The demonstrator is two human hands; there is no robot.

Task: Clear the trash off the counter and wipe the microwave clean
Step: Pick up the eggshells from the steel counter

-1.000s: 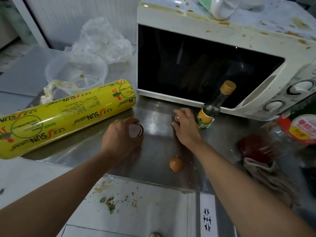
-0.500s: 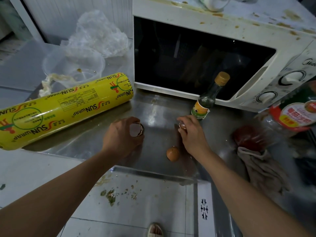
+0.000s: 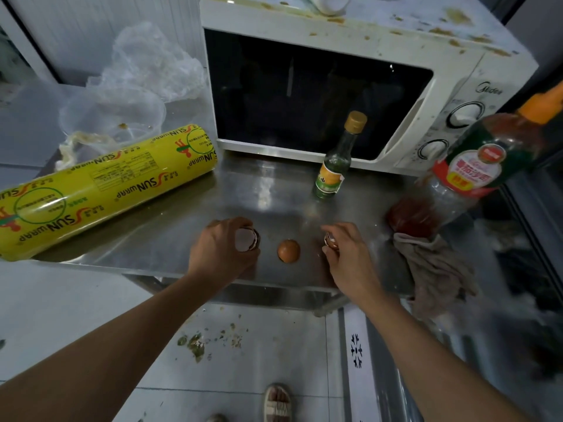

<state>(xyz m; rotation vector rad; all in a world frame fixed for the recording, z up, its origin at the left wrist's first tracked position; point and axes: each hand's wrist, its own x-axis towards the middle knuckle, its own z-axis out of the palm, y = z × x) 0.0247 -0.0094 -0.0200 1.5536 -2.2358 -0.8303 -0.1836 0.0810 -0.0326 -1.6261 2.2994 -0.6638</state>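
My left hand [image 3: 221, 249] grips a broken eggshell half [image 3: 247, 239] just above the steel counter [image 3: 170, 226]. My right hand [image 3: 345, 254] pinches another eggshell piece [image 3: 329, 240]. Between the two hands a brown eggshell half [image 3: 288, 250] lies on the counter near its front edge. Behind stands the white microwave [image 3: 457, 95], its top spattered with brown stains. A grey rag [image 3: 432, 269] hangs over the counter's front edge at the right.
A yellow roll of cling wrap [image 3: 100, 190] lies at the left. Behind it sit a clear plastic bowl [image 3: 112, 114] and a crumpled plastic bag [image 3: 146, 62]. A small glass bottle [image 3: 336, 159] stands before the microwave, a ketchup bottle [image 3: 463, 175] leans at the right.
My right hand drew back from the small bottle toward the front edge with its shell piece. My left hand kept its shell and stayed nearly in place.
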